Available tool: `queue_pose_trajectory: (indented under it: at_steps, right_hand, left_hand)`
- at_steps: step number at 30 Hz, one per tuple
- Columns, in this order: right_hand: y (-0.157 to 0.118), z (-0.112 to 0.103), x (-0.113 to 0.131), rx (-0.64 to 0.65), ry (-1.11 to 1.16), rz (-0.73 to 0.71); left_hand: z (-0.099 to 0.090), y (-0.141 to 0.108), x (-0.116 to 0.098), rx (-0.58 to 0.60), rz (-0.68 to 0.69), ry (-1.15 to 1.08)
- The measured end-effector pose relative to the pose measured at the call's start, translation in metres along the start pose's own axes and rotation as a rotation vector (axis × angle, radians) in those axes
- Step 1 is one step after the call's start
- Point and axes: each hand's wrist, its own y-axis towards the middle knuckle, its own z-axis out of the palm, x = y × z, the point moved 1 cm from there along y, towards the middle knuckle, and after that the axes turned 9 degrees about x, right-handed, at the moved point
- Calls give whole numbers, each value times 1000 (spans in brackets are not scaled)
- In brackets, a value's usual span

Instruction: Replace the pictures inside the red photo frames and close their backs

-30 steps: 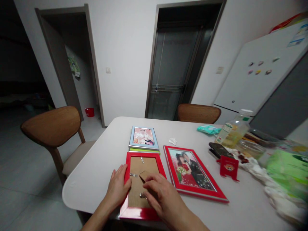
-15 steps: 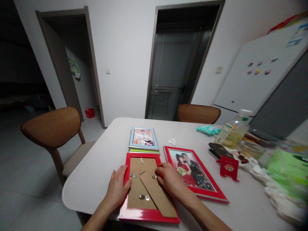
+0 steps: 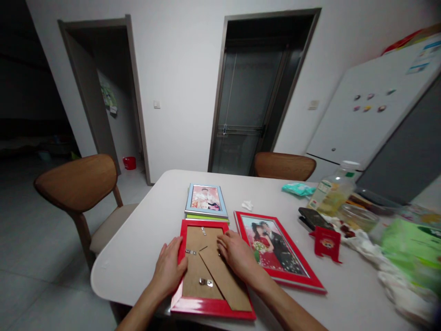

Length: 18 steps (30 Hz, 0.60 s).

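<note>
A red picture frame (image 3: 213, 308) lies face down at the table's near edge, its brown backing board and stand showing with metal clips. My left hand (image 3: 169, 265) rests on its left rim, fingers spread and thumb on the inner edge. My right hand (image 3: 237, 255) is over the right side, fingers bent at the right clip, which it mostly covers. Another red frame (image 3: 299, 280) with a couple's photo lies face up to the right. Behind the face-down frame, a light blue frame (image 3: 206, 213) rests on a green one (image 3: 200, 218).
On the right are a bottle (image 3: 332, 191), a dark phone (image 3: 314, 217), a small red stand (image 3: 327, 243), a clear bowl (image 3: 358, 217), crumpled tissue and a green bag (image 3: 409, 243). A teal packet (image 3: 298, 189) lies farther back. Wooden chairs flank the table.
My right hand has shifted slightly left and now covers the right clip, which showed before. My left hand and the frames stay in place; the view has tilted a little.
</note>
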Motion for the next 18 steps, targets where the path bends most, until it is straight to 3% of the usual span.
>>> queue_pose_trajectory:
  at_steps: [3,11,18]
  right_hand:
    - [12,3,13,-44,34,-62]
    - [55,27,33,-30,-30,18]
    - [39,22,42,-59,-8,-59]
  left_hand:
    - [1,0,0,-5,4,0]
    - [3,1,2,-23,32,15]
    - [3,1,2,-49,44,5]
